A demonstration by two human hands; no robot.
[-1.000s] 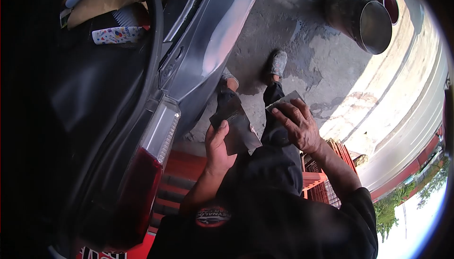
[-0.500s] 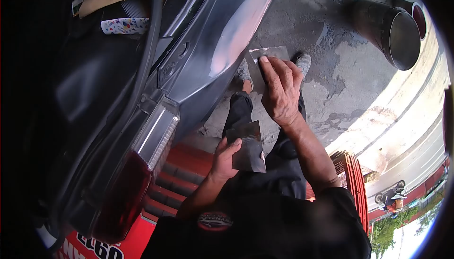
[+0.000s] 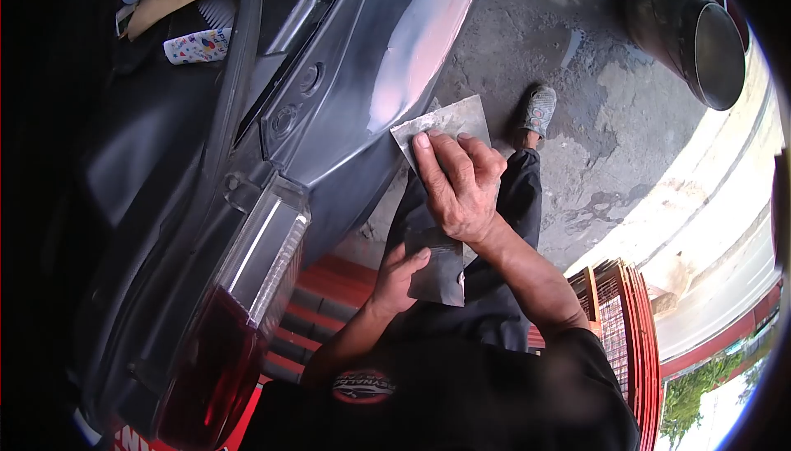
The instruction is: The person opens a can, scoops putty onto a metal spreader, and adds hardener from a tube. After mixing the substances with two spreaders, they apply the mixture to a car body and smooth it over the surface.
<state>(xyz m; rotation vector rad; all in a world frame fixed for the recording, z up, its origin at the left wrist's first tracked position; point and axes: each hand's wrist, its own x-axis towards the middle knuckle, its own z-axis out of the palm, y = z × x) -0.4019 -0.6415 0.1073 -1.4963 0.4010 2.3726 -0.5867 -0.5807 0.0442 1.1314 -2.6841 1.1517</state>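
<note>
My right hand [image 3: 461, 183] grips a thin, flat metal plate [image 3: 461, 117], its fingers pressed on the top face. The plate's far corner is close to the edge of a dark car body panel [image 3: 346, 113]; whether they touch I cannot tell. A pale pink and white patch [image 3: 420, 39] runs along that panel. Lower down, my left hand [image 3: 395, 280] holds a second flat metal plate [image 3: 441, 274], thumb on top and the other fingers hidden beneath. My right forearm and hand lie just beyond this second plate.
A clear and red tail light [image 3: 222, 352] is at the lower left. Two dark cylinders, the nearer one [image 3: 713, 56] larger, lie at the upper right. Red metal frames [image 3: 634, 327] stand at the lower right. One shoe [image 3: 540, 111] shows on the concrete floor [image 3: 577, 146].
My right hand and its plate have moved left, closer to the car panel, and the plate has turned. My left hand's plate is slightly lower. The view has shifted a little.
</note>
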